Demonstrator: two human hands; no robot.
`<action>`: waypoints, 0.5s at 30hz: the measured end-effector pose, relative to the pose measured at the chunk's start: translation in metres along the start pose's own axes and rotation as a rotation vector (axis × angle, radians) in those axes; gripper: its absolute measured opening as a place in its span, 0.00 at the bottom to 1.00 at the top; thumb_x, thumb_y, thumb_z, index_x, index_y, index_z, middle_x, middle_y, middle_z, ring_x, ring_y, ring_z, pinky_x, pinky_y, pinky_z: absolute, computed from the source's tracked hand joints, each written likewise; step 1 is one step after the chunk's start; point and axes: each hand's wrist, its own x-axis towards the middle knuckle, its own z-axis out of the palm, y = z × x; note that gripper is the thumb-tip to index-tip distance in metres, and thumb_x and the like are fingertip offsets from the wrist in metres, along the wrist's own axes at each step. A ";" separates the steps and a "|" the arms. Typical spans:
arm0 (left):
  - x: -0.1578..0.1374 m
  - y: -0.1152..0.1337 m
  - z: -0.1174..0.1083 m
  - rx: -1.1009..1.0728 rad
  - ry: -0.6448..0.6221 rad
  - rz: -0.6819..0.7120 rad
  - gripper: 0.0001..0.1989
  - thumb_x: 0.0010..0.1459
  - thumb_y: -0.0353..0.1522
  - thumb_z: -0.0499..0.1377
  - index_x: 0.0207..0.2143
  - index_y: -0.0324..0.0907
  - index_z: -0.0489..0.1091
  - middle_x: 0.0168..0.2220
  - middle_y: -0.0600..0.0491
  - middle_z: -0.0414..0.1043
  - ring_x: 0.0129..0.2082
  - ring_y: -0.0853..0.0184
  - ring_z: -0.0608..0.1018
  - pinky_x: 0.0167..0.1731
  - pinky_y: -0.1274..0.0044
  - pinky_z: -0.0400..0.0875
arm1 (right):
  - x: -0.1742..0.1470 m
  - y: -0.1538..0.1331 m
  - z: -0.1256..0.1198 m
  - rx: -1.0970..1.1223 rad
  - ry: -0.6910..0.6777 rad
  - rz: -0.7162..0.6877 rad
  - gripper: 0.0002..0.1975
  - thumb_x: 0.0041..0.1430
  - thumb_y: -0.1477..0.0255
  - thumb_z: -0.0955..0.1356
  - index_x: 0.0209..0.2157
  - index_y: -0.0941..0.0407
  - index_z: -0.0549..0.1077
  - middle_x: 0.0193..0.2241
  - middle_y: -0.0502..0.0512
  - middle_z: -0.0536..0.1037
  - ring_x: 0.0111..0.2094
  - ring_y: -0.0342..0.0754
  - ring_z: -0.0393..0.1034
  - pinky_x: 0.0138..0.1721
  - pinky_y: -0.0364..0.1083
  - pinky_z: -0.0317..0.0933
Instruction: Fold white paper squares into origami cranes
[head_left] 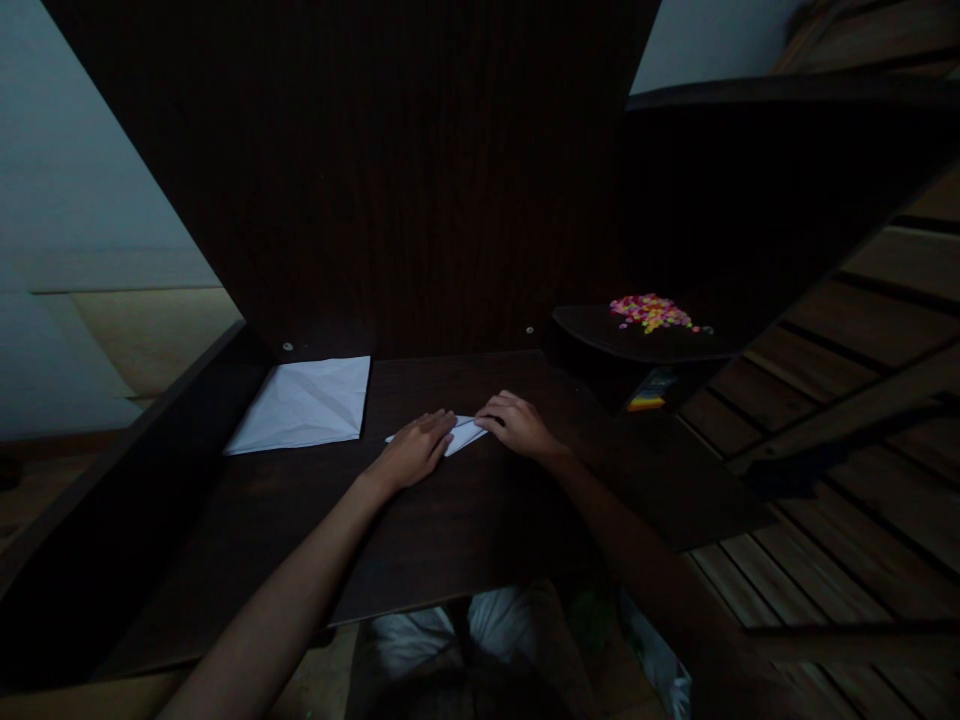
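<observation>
A small folded sheet of white paper (463,436) lies on the dark desk (450,540), between my hands. My left hand (415,447) rests flat over its left part, fingers stretched out, and a pointed tip of the paper shows past the fingers. At the right end, the fingers of my right hand (516,421) are bent and close together, gripping the paper's edge. The parts of the paper under both hands are hidden.
White creased paper (304,402) lies at the desk's back left. On a low corner shelf (637,345) at the right is a heap of small bright beads or pellets (652,312). Below it stands a box with a coloured stripe (651,391). Dark panels rise behind and left.
</observation>
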 end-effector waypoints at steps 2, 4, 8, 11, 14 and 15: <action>0.000 -0.001 0.002 0.011 -0.016 0.004 0.23 0.67 0.37 0.41 0.59 0.38 0.60 0.61 0.45 0.61 0.62 0.62 0.61 0.60 0.66 0.56 | -0.001 0.000 0.004 -0.009 -0.023 -0.032 0.11 0.62 0.71 0.64 0.39 0.55 0.79 0.37 0.55 0.79 0.40 0.48 0.68 0.44 0.46 0.63; 0.000 -0.002 0.004 0.027 -0.040 0.000 0.23 0.68 0.37 0.40 0.60 0.37 0.58 0.62 0.44 0.58 0.63 0.61 0.59 0.61 0.65 0.55 | -0.001 0.000 0.008 -0.019 -0.036 -0.053 0.12 0.62 0.74 0.64 0.42 0.55 0.78 0.41 0.55 0.79 0.42 0.48 0.68 0.46 0.47 0.63; 0.000 -0.003 0.005 0.047 -0.083 0.003 0.25 0.68 0.37 0.38 0.61 0.35 0.56 0.64 0.43 0.53 0.65 0.61 0.53 0.62 0.64 0.52 | -0.001 0.000 0.014 -0.096 -0.098 -0.061 0.15 0.60 0.77 0.63 0.45 0.56 0.77 0.47 0.56 0.77 0.48 0.49 0.68 0.51 0.47 0.62; -0.001 -0.004 0.005 0.059 -0.109 0.015 0.25 0.68 0.38 0.37 0.62 0.36 0.55 0.65 0.43 0.50 0.66 0.60 0.51 0.62 0.64 0.50 | -0.002 0.001 0.016 -0.177 -0.147 -0.047 0.17 0.60 0.78 0.62 0.48 0.55 0.75 0.51 0.55 0.75 0.53 0.50 0.66 0.55 0.49 0.59; -0.001 -0.004 0.006 0.065 -0.108 0.019 0.25 0.68 0.39 0.37 0.63 0.38 0.54 0.65 0.44 0.49 0.66 0.61 0.50 0.62 0.64 0.50 | -0.003 0.002 0.015 -0.228 -0.170 -0.041 0.17 0.60 0.77 0.62 0.49 0.55 0.74 0.53 0.55 0.73 0.56 0.51 0.64 0.57 0.51 0.58; -0.001 -0.004 0.006 0.066 -0.105 0.016 0.25 0.68 0.39 0.37 0.63 0.38 0.53 0.66 0.44 0.49 0.66 0.61 0.50 0.62 0.64 0.50 | -0.003 0.002 0.015 -0.241 -0.173 -0.044 0.17 0.60 0.77 0.62 0.49 0.55 0.74 0.52 0.55 0.73 0.56 0.51 0.63 0.56 0.51 0.58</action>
